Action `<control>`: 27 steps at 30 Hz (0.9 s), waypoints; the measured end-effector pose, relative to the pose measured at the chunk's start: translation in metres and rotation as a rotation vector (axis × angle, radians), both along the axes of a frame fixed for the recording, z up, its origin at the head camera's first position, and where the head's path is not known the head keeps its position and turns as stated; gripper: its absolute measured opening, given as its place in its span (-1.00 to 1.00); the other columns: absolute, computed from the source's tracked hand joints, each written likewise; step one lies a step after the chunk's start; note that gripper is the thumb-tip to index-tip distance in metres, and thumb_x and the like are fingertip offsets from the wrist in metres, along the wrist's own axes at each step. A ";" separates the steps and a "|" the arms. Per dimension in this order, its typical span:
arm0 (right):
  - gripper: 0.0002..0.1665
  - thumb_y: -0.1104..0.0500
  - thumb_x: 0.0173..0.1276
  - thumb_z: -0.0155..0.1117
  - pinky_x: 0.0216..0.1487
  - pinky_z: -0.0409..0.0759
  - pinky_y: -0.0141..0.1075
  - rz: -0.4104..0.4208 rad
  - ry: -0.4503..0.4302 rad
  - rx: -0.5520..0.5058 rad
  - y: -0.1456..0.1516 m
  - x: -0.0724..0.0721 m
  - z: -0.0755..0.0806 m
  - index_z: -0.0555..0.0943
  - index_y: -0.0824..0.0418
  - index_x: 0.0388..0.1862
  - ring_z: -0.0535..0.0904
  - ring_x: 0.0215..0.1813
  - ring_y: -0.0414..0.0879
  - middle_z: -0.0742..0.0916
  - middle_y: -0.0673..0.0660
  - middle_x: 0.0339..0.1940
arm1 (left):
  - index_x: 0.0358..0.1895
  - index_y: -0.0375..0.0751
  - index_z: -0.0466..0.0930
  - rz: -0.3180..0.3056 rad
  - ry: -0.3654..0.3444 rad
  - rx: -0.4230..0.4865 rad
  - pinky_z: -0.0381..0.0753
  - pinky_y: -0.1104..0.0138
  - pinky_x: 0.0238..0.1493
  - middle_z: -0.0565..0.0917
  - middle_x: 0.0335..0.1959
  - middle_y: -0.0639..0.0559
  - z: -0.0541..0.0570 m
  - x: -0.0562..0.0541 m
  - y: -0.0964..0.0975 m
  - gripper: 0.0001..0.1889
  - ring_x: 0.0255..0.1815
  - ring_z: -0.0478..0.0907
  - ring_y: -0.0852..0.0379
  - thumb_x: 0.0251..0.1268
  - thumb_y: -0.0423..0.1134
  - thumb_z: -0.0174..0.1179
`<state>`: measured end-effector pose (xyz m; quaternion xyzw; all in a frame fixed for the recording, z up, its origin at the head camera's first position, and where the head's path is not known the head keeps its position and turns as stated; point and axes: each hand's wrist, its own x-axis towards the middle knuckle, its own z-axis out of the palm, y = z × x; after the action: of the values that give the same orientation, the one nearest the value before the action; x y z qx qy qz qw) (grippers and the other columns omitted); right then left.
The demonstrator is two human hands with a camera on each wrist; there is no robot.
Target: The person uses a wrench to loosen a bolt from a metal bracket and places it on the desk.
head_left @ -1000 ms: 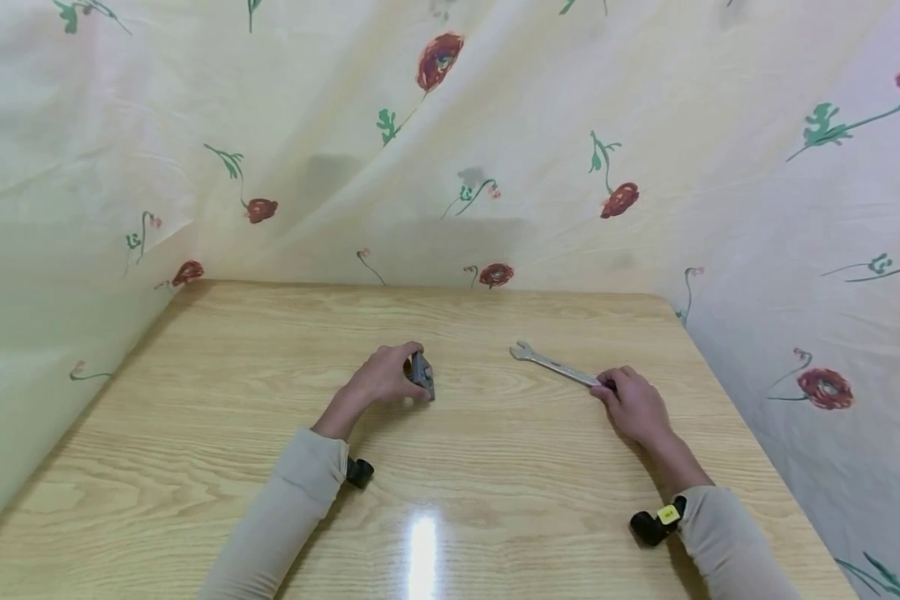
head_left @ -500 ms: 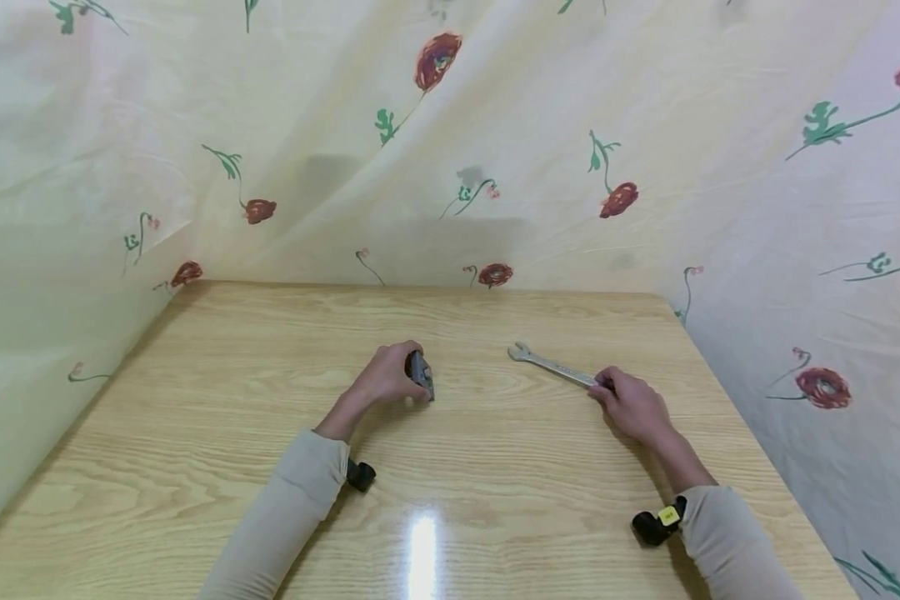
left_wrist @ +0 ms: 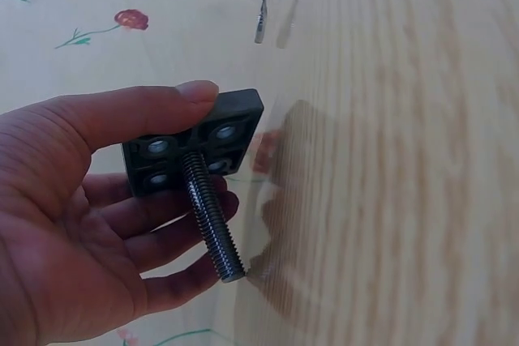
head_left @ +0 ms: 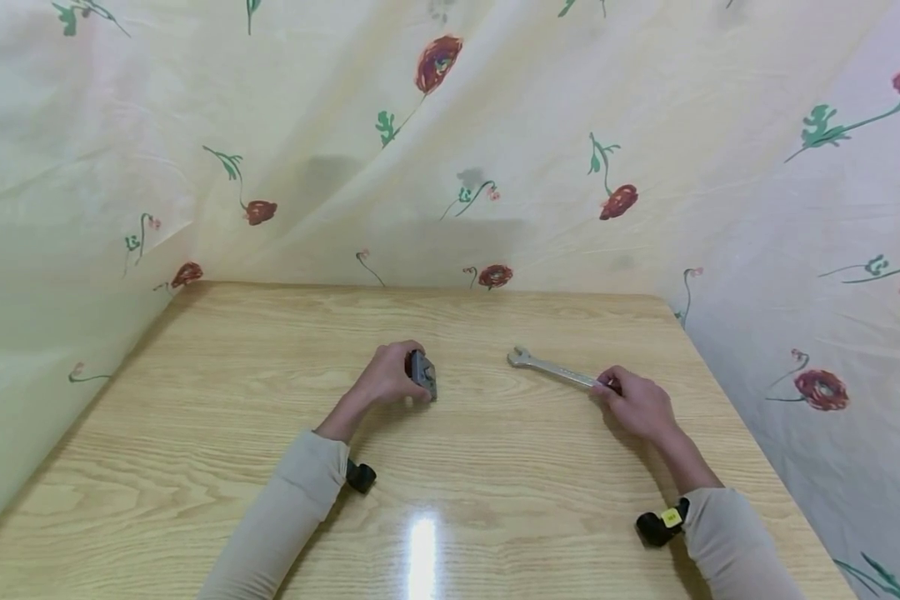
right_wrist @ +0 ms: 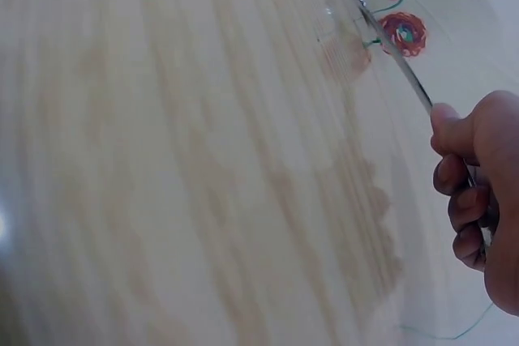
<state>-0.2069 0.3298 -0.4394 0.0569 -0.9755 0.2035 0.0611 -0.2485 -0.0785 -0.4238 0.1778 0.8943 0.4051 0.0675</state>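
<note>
My left hand (head_left: 386, 373) grips a small dark square plate with a threaded stud (left_wrist: 212, 220) by its edges. Thumb on one edge, fingers behind, it stands on its side in the head view, and the bare stud points back toward the palm in the left wrist view. To the right, my right hand (head_left: 637, 404) holds a silver wrench (head_left: 551, 367) by one end, with the fingers curled round it in the right wrist view. The wrench's open-ended head points left, toward the plate, with a gap between them. Its gripped end is hidden in the hand.
Both hands are over a light wood-grain table (head_left: 465, 475). A floral cloth (head_left: 330, 208) hangs at the table's back and sides. A dark wrist camera (head_left: 362, 477) sits on the left wrist and another camera (head_left: 652, 529) on the right.
The wrench's open-ended head has dipped slightly, and the right hand has shifted a little to the right. The left hand and the plate have stayed almost still.
</note>
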 end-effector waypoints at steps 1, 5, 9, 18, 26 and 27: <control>-0.73 0.07 0.51 0.16 -0.37 0.34 -0.31 0.003 0.000 -0.005 0.000 0.000 0.002 0.62 0.26 -0.09 0.48 -0.40 -0.13 0.74 0.17 -0.32 | 0.23 -0.39 0.50 0.002 -0.006 0.014 0.66 0.18 -0.02 0.68 0.01 -0.25 0.000 0.000 0.000 -0.25 -0.05 0.62 -0.04 -0.16 -0.33 0.59; -0.70 0.03 0.52 0.16 -0.40 0.35 -0.30 0.014 -0.001 -0.037 -0.003 -0.001 0.011 0.64 0.26 -0.11 0.47 -0.44 -0.13 0.73 0.14 -0.39 | 0.22 -0.39 0.50 0.019 -0.028 0.072 0.66 0.16 0.03 0.69 0.00 -0.27 0.004 0.002 -0.001 -0.26 -0.02 0.65 -0.05 -0.15 -0.35 0.58; -0.65 -0.03 0.53 0.14 -0.49 0.29 -0.31 0.031 0.009 -0.068 -0.007 0.000 0.022 0.64 0.25 -0.09 0.38 -0.53 -0.15 0.63 0.08 -0.52 | 0.19 -0.35 0.52 0.053 -0.022 0.119 0.66 0.14 0.05 0.71 -0.02 -0.27 0.007 0.002 -0.001 -0.28 -0.03 0.66 -0.06 -0.16 -0.35 0.59; -0.67 -0.06 0.49 0.19 -0.56 0.25 -0.33 0.067 0.047 -0.175 -0.024 0.002 0.038 0.65 0.19 -0.10 0.30 -0.61 -0.22 0.52 0.01 -0.61 | 0.21 -0.34 0.51 0.078 -0.039 0.261 0.69 0.22 -0.04 0.71 -0.01 -0.29 0.014 0.001 -0.003 -0.29 -0.03 0.69 -0.08 -0.12 -0.36 0.57; -0.74 0.04 0.46 0.25 -0.55 0.27 -0.33 0.144 0.044 -0.308 -0.040 0.006 0.047 0.67 0.23 -0.12 0.28 -0.61 -0.25 0.52 0.04 -0.64 | 0.28 -0.31 0.49 0.092 -0.064 0.343 0.67 0.21 0.06 0.69 0.07 -0.28 0.022 0.004 -0.001 -0.25 0.04 0.66 -0.08 -0.10 -0.38 0.56; -0.75 0.06 0.46 0.26 -0.55 0.27 -0.34 0.156 0.042 -0.324 -0.042 0.006 0.048 0.67 0.23 -0.13 0.28 -0.61 -0.25 0.51 0.03 -0.64 | 0.28 -0.29 0.49 0.089 -0.068 0.354 0.67 0.20 0.07 0.69 0.08 -0.28 0.024 0.005 0.000 -0.25 0.05 0.66 -0.08 -0.11 -0.38 0.57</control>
<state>-0.2010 0.2878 -0.3918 0.1261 -0.9210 0.3611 0.0741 -0.2438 -0.0787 -0.4001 0.1335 0.8131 0.5646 0.0472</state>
